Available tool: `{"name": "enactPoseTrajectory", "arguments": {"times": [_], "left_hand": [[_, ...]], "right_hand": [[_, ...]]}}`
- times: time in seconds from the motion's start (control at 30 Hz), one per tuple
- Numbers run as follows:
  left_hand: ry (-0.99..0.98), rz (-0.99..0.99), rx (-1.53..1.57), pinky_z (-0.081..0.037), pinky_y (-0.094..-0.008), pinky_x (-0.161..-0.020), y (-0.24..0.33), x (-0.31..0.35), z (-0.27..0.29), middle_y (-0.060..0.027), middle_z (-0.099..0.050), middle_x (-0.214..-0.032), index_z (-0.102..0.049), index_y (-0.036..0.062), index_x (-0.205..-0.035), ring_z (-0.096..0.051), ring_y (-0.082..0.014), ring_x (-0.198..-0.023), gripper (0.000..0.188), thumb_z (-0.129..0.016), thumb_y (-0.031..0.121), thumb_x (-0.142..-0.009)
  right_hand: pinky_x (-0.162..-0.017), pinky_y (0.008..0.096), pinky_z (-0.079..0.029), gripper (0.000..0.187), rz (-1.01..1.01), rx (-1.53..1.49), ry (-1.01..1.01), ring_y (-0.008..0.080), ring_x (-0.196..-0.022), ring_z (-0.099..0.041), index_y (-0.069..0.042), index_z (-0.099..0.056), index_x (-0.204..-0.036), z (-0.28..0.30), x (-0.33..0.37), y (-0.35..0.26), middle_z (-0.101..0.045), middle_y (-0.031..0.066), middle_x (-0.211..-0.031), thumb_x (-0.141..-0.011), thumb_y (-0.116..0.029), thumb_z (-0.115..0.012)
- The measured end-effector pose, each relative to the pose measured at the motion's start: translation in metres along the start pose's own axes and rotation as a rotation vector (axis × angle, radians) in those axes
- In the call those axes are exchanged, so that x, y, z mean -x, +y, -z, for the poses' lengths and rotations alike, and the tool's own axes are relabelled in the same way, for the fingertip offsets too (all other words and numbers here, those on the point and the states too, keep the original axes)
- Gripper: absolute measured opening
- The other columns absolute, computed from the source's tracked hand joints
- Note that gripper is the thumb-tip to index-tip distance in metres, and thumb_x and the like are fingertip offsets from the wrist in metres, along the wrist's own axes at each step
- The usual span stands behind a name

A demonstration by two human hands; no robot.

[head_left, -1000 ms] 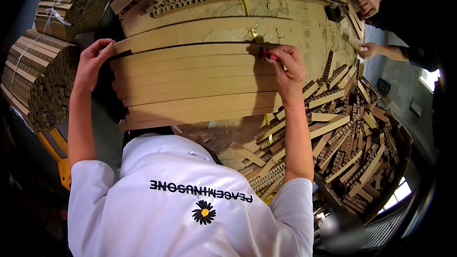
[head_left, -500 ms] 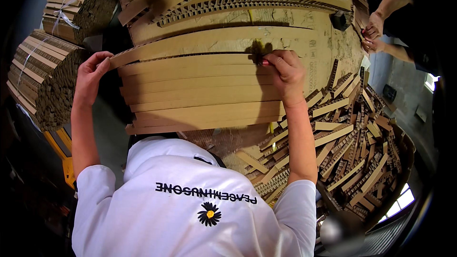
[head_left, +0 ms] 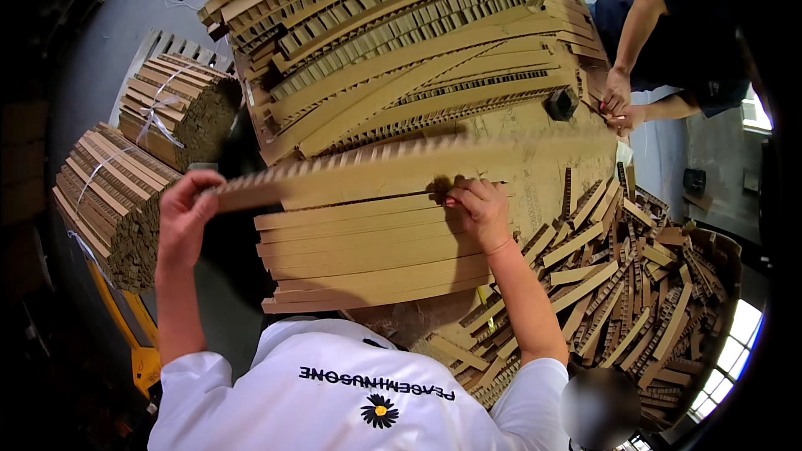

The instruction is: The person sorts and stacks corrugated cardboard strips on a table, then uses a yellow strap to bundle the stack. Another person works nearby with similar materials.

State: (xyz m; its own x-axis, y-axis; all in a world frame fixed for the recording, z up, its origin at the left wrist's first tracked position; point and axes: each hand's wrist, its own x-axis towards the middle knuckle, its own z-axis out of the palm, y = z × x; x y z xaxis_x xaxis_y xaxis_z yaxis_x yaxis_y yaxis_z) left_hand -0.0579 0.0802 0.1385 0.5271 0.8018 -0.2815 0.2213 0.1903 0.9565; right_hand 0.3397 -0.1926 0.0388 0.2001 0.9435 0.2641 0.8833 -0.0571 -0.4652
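Pinching a blurred strip (head_left: 351, 174) is the left hand (head_left: 185, 213); the right hand (head_left: 482, 212) pinches a mostly hidden red object (head_left: 451, 200).

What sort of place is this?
It looks like a cardboard workshop or small factory, though I can't be certain: long cardboard strips lie side by side, tied bundles of strips stand at the left, and short pieces are heaped at the right.

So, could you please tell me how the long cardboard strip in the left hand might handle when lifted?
The long cardboard strip is probably light for its size, given the cells along its edge. Gripped near one end by the left hand, it may flex, being long and narrow.
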Motion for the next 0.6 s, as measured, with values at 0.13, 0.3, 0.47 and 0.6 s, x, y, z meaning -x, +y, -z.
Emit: {"name": "enactPoseTrajectory", "arguments": {"times": [0.13, 0.3, 0.47, 0.6], "left_hand": [[0.126, -0.138, -0.257, -0.045, -0.0245, -0.076, 0.052, -0.064, -0.017, -0.0012, -0.063, -0.100, -0.064, -0.0031, -0.127, -0.054, -0.0082, -0.084, 0.032, -0.063, 0.015, -0.100], [0.511, -0.485, -0.510, -0.050, -0.0266, -0.084, -0.009, -0.024, -0.057, -0.0043, -0.064, -0.102, -0.065, 0.0025, -0.117, -0.058, -0.0123, -0.091, 0.018, -0.064, 0.009, -0.100], [-0.024, -0.643, -0.792, -0.047, -0.0442, -0.090, -0.080, 0.008, -0.134, -0.0119, -0.065, -0.100, -0.069, 0.0039, -0.100, -0.060, -0.0330, -0.099, 0.019, -0.075, 0.008, -0.082], [-0.114, -0.590, -0.804, -0.049, -0.0446, -0.083, -0.100, -0.010, -0.157, -0.0104, -0.061, -0.098, -0.067, 0.0031, -0.098, -0.059, -0.0335, -0.093, 0.012, -0.069, 0.009, -0.087]], "right_hand": [[-0.068, 0.0362, -0.041, 0.017, 0.000, 0.083, -0.023, 0.0191, -0.080, -0.062, -0.019, -0.072, -0.091, 0.003, -0.003, -0.004, -0.067, -0.0047, -0.092, -0.076, -0.015, -0.079], [-0.068, 0.0358, -0.041, 0.013, -0.006, 0.089, -0.017, 0.0187, -0.080, -0.062, -0.018, -0.072, -0.091, -0.003, 0.001, -0.001, -0.068, -0.0053, -0.093, -0.079, -0.018, -0.078], [-0.067, 0.0349, -0.044, 0.014, 0.002, 0.057, -0.032, 0.0190, -0.080, -0.064, -0.016, -0.071, -0.089, -0.003, -0.001, -0.002, -0.068, -0.0043, -0.092, -0.078, -0.017, -0.079], [-0.069, 0.0343, -0.049, 0.015, -0.014, 0.033, -0.003, 0.0228, -0.078, -0.064, -0.014, -0.071, -0.089, -0.005, 0.000, -0.004, -0.068, -0.0017, -0.091, -0.076, -0.014, -0.079]]}}
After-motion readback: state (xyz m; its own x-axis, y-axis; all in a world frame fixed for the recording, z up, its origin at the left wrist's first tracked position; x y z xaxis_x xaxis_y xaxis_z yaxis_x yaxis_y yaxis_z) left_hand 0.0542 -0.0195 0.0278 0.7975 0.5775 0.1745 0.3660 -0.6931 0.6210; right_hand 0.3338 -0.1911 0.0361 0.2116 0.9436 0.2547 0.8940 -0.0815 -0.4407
